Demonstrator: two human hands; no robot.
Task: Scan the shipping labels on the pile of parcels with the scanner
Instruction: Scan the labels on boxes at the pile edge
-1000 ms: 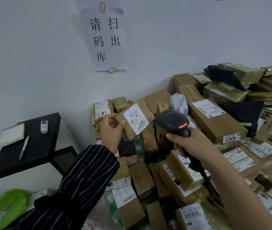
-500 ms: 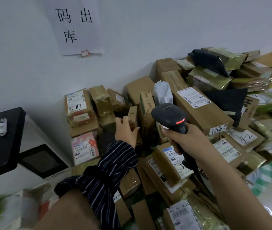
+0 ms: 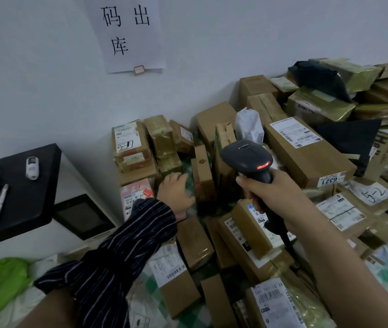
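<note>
The right hand (image 3: pixel 275 190) has its grip clamped on the scanner (image 3: pixel 249 159), red light lit, head raised over the pile of parcels (image 3: pixel 306 162). Left of the scanner, the left hand (image 3: pixel 176 194) reaches with fingers apart, holding nothing, toward a narrow upright box (image 3: pixel 203 176) standing just left of the scanner. That box looks likely to tip if nudged, and could slide deeper among its neighbours. With many labels lying right of and below the scanner, the beam may well read the wrong one if aimed carelessly
</note>
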